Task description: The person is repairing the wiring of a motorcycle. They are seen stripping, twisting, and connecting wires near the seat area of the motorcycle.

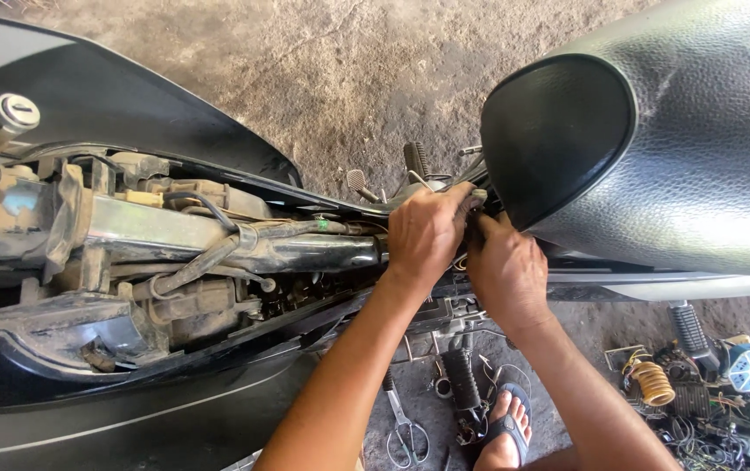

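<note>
While you lean over the stripped motorcycle frame [218, 244], both of your hands meet at the gap just under the front edge of the black seat [654, 139]. Your left hand [427, 231] lies knuckles up, its fingers curled down and pinched around a small part [478, 199] at the frame's rear end; what that part is cannot be told, since your fingers cover most of it. Your right hand [507, 270] sits just beside the left, touching it, with its fingers bent and tucked in toward the same spot below the seat nose; whether they grasp anything is hidden.

To the left of your hands the chrome frame tube [183, 231] runs across, with dusty hoses and cables [209, 253] strapped along it and a keyed cap [17, 111] at the far left. Black side panels [113, 113] flank the frame above and below. Down on the concrete floor [349, 78] lie a pair of scissors [405, 432], your foot in a sandal [507, 427], a rubber foot peg [460, 379], and at the right a heap of wires and small parts [706, 392].
</note>
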